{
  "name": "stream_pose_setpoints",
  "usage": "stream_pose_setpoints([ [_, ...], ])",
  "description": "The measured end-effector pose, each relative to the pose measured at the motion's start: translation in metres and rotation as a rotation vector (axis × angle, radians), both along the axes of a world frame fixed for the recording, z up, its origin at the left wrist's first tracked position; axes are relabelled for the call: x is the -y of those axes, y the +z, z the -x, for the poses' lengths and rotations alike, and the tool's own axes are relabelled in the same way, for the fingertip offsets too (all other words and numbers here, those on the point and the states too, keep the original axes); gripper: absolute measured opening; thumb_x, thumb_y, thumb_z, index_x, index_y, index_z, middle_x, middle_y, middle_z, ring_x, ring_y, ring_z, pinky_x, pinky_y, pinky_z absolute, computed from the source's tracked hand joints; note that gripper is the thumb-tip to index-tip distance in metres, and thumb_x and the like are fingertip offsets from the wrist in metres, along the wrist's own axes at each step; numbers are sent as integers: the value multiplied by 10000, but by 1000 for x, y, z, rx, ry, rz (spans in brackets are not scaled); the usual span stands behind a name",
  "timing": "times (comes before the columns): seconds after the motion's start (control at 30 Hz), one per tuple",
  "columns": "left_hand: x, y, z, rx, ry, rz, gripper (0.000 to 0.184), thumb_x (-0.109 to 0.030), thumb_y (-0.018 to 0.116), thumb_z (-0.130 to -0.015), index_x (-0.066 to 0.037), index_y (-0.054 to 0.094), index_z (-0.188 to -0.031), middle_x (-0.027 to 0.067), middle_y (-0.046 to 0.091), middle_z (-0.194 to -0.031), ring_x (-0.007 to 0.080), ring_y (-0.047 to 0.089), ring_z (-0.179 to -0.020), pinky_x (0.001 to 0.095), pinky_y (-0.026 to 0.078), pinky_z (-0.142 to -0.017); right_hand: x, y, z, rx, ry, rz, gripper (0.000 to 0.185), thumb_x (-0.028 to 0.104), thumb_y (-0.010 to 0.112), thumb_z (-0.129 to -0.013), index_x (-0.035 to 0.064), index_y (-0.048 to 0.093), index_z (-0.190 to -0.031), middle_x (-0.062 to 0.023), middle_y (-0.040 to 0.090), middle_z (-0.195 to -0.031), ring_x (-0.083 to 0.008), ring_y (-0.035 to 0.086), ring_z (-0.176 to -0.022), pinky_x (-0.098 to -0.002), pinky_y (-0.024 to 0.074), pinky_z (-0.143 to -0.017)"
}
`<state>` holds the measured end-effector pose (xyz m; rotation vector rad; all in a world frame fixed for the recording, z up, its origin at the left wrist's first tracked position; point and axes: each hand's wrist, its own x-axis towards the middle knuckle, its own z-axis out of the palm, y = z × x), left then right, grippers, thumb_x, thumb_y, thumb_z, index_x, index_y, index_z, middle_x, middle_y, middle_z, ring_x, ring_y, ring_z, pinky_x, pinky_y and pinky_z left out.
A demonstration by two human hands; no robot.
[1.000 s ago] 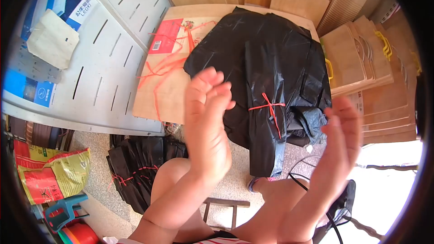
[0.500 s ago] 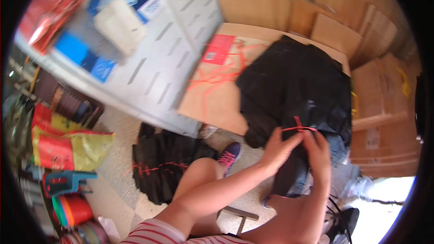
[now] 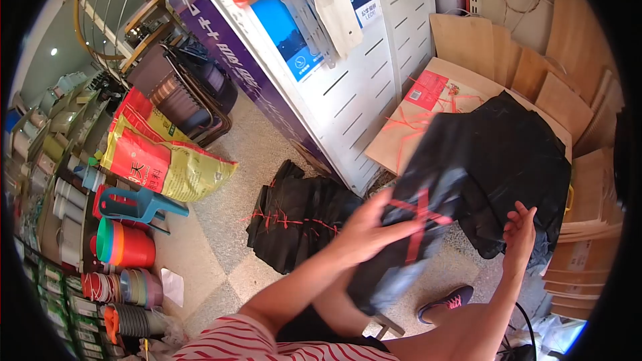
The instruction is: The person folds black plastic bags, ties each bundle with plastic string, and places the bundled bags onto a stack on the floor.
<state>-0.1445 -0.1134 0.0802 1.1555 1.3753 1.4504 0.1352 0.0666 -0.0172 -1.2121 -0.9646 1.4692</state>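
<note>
My left hand grips a flat, folded bundle of black plastic, blurred by motion. Red string crosses over that bundle. My right hand is apart from it, fingers spread and holding nothing, close to the lower edge of a larger pile of black plastic. The pile lies on a cardboard box, where loose red strands are spread beside it. On the floor to the left sit several more black bundles tied with red string.
A white perforated metal rack stands ahead. Flattened cardboard leans at the back, with more cardboard stacked at right. To the left are a yellow and red sack, a teal plastic stool and colored buckets.
The tied bundle has been lifted off my lap area to the left in my left hand. My right hand has let go of the string and opened. The view has swung left.
</note>
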Motion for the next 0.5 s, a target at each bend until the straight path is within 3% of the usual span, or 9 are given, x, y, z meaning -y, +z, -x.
stream_pose_setpoints([
  [0.07, 61, -2, 33, -4, 82, 169, 565, -79, 777, -857, -15, 512, -1352, 43, 611, -1242, 131, 566, -1126, 300, 427, -1008, -1, -6, -6, -15, -20, -8, 584, 534, 475, -1023, 18, 619, -1255, 25, 611, -872, -29, 515, -687, -179, 362, -558],
  [0.17, 145, -41, 92, -362, 198, 236, 571, -134, 779, -862, 0, 516, -1350, 76, 626, -1242, 151, 565, -1153, 314, 420, -1020, 4, -12, -12, 25, -33, -55, 537, 509, 505, -1019, 42, 631, -1250, 28, 623, -868, -27, 516, -683, -177, 365, -557],
  [0.3, 243, -107, 160, -281, 529, 440, 606, -153, 784, -835, -29, 518, -1365, 93, 660, -1219, 214, 626, -1105, 344, 481, -974, 7, -19, -19, 133, -47, -78, 455, 448, 539, -1020, 69, 639, -1252, 27, 637, -865, -24, 511, -657, -179, 363, -545],
  [0.37, 262, -134, 189, -265, 617, 459, 605, -155, 783, -832, -40, 520, -1364, 94, 669, -1210, 231, 644, -1090, 351, 499, -952, 0, -36, -28, 187, -42, -100, 409, 401, 552, -1023, 80, 637, -1261, 31, 638, -863, -20, 509, -644, -175, 368, -531],
  [0.43, 278, -144, 202, -639, 688, 555, 592, -150, 782, -823, -45, 531, -1348, 105, 676, -1204, 253, 663, -1074, 358, 518, -922, -5, -47, -36, 280, -32, -128, 388, 382, 545, -1028, 99, 632, -1279, 43, 634, -866, -11, 504, -647, -171, 368, -527],
  [0.5, 282, -173, 213, -510, 729, 474, 578, -152, 777, -827, -44, 538, -1342, 121, 675, -1203, 248, 649, -1106, 352, 493, -962, -7, -52, -36, 312, -12, -169, 378, 374, 537, -1033, 113, 631, -1290, 51, 625, -869, -6, 492, -645, -170, 358, -525],
])
